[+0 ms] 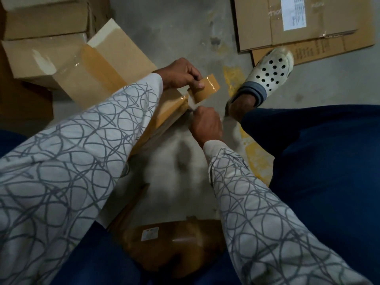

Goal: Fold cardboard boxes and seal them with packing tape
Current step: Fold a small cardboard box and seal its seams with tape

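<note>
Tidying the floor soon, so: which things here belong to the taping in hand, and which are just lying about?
In the job: box being sealed; brown tape; left hand and right hand, fingers of both pinching the tape.

Lying about: taped box beside it; stacked boxes; flattened cardboard; yellow floor marking.

The grey concrete floor bears a white clog. Flattened cardboard sheets lie at the clog's toe, yellow paint is just left of it, and a taped box and stacked boxes sit farther left.
</note>
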